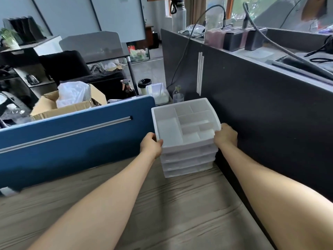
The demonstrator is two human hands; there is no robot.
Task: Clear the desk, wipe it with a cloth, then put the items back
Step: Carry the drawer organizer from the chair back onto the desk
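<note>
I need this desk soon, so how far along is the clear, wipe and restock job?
The wood-grain desk top shows nothing on it but the white plastic drawer organiser in the far corner. In hand: the left hand and right hand grip its sides. No cloth is in view, so I cannot tell whether it is leaving for the wipe or just back afterwards.

Daylight enters from window (239, 6), far right; scene evenly bright. Soft shadows under both forearms on wooden desk (162, 213). Wide-angle bending at edges. Far background slightly soft; no glare.
</note>
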